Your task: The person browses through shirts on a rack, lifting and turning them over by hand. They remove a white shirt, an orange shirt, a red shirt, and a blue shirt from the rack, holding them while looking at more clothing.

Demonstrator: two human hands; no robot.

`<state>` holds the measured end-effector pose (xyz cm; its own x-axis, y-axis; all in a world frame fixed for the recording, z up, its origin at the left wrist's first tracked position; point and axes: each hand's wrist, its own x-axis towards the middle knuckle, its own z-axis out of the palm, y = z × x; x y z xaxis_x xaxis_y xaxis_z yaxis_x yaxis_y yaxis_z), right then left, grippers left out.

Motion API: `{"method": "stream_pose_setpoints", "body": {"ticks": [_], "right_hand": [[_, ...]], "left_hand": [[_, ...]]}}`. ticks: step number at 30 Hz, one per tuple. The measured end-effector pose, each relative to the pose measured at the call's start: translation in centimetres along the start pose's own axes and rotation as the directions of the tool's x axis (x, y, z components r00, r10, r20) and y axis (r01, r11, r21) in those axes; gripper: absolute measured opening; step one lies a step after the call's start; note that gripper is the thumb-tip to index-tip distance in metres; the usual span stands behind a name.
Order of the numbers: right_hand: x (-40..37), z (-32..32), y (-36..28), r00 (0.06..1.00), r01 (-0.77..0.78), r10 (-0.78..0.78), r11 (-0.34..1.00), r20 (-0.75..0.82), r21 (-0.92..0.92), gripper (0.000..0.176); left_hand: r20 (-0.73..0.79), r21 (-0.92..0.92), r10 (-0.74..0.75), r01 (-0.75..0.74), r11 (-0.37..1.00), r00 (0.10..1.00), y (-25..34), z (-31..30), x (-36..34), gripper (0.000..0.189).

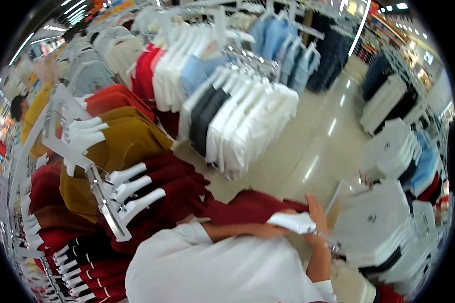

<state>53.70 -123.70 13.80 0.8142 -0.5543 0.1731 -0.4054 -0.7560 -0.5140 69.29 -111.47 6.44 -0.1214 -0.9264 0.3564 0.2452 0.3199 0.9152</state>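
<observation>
A maroon garment (pixel 253 203) stretches across in front of me, a white hanger (pixel 294 222) at its near edge. The hanger's metal hook (pixel 333 247) points down to the right. My left hand (pixel 269 231) is closed at the hanger's left end, close against the cloth; its fingertips are partly hidden. My right hand (pixel 316 214) is upright behind the hanger, its fingers at the garment's right edge, apparently pinching the cloth. Close by on the left, more maroon garments (pixel 172 177) hang on white hangers from a metal rack arm (pixel 106 202).
Mustard garments (pixel 124 139) hang further along the left rack. Ahead stands a rack of white and dark tops (pixel 247 118). Grey tops (pixel 371 222) hang close on my right. A shiny tiled floor (pixel 316 134) runs between racks. A person in yellow (pixel 35 118) is at far left.
</observation>
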Motion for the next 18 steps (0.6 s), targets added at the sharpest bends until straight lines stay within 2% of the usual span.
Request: {"method": "stream_pose_setpoints", "body": {"ticks": [1, 3, 5, 6, 7, 9, 10, 13, 14, 17, 18], "right_hand": [[1.0, 0.9, 0.8, 1.0, 0.027, -0.027, 1.0, 0.007, 0.006, 0.066], [1.9, 2.9, 2.7, 0.999, -0.025, 0.021, 0.99, 0.036, 0.136, 0.063], [3.6, 3.9, 3.1, 0.999, -0.028, 0.026, 0.99, 0.021, 0.136, 0.061], [4.5, 3.7, 1.7, 0.998, -0.002, 0.01, 0.989, -0.055, 0.147, 0.057], [5.5, 4.1, 2.2, 0.998, 0.008, 0.005, 0.982, -0.067, 0.188, 0.056], [6.7, 5.0, 3.4, 0.997, 0.012, 0.01, 0.962, -0.08, 0.273, 0.054], [7.5, 5.1, 3.7, 0.996, 0.026, -0.002, 0.965, -0.093, 0.259, 0.048], [9.8, 3.6, 4.8, 0.99, 0.115, -0.085, 0.947, -0.11, 0.301, 0.046], [10.8, 3.9, 5.9, 0.988, 0.071, -0.026, 0.95, -0.15, 0.303, 0.04], [14.6, 2.7, 9.2, 0.964, 0.172, -0.134, 0.973, -0.23, 0.153, 0.036], [15.9, 1.9, 10.1, 0.981, 0.118, -0.085, 0.975, -0.175, 0.186, 0.033]], "left_hand": [[0.029, 0.004, -0.036, 0.036, 0.999, 0.999, 0.7, -0.7, 0.3, 0.053], [-0.035, -0.009, -0.148, 0.148, 0.989, 0.988, -0.9, -1.5, 0.1, 0.051], [-0.11, 0.17, 0.026, -0.007, 0.985, 0.994, -1.6, -2.1, 0.5, 0.037], [-0.191, 0.071, -0.01, 0.024, 0.997, 0.981, -0.7, -1.9, 0.7, 0.031], [-0.271, -0.033, -0.047, 0.039, 0.999, 0.961, 0.2, -1.8, 0.8, 0.024], [-0.317, -0.057, -0.095, 0.08, 0.995, 0.944, 0.0, -2.3, 1.3, 0.017], [-0.353, -0.045, -0.134, 0.127, 0.991, 0.926, -0.1, -2.4, 1.5, 0.013], [-0.248, 0.009, -0.382, 0.397, 0.918, 0.89, 0.1, -4.7, 2.9, 0.02], [-0.269, 0.007, -0.426, 0.444, 0.896, 0.864, 1.5, -5.0, 3.8, 0.041], [-0.277, 0.142, -0.237, 0.284, 0.948, 0.931, 2.9, -5.9, 6.6, 0.043], [-0.233, 0.189, -0.267, 0.313, 0.931, 0.935, 3.2, -6.5, 7.7, 0.045]]}}
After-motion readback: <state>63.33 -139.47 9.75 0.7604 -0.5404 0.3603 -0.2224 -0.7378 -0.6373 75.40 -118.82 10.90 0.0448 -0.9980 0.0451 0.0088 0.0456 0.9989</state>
